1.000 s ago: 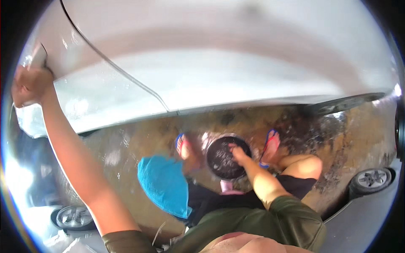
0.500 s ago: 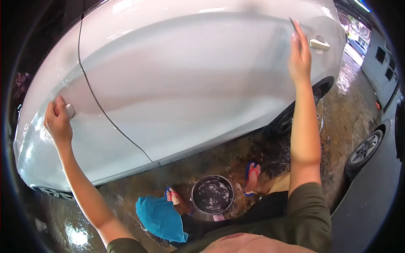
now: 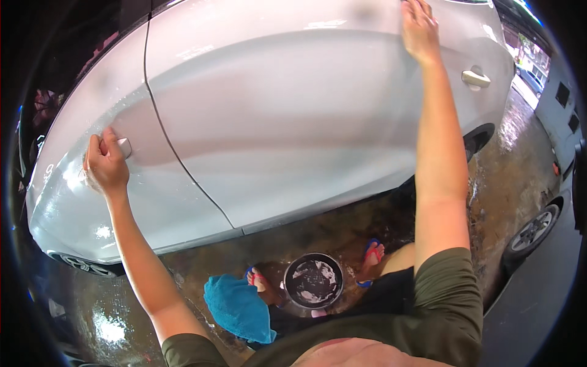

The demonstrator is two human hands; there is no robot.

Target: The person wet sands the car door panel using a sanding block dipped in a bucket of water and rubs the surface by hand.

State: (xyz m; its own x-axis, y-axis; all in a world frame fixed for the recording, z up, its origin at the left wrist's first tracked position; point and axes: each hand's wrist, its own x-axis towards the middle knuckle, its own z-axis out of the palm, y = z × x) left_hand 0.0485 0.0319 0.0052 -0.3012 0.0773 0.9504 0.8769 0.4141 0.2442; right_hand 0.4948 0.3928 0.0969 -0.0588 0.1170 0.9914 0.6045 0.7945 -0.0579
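Note:
The side of a silver-white car (image 3: 293, 104) fills the view, with wet drops on its left part. My left hand (image 3: 106, 162) is curled round the door handle (image 3: 124, 148) of the left-hand door, whose end shows beside the fingers. My right hand (image 3: 420, 30) is raised against the upper part of the other door, near the picture's top edge. Its fingers are pressed together, and a thin dark edge shows at their tips; I cannot make out what it is. Further right, that door's own handle (image 3: 476, 78) is untouched.
A round dark pan-like basin (image 3: 313, 281) with suds stands on the wet floor (image 3: 202, 257) between my sandalled feet. A blue towel (image 3: 238, 309) hangs by my left leg. Another car's wheel (image 3: 534, 229) and grey side (image 3: 532, 293) are at the right.
My right hand has moved up the door, away from the door handle on the right. My left hand remains at its handle. The whole view has shifted slightly.

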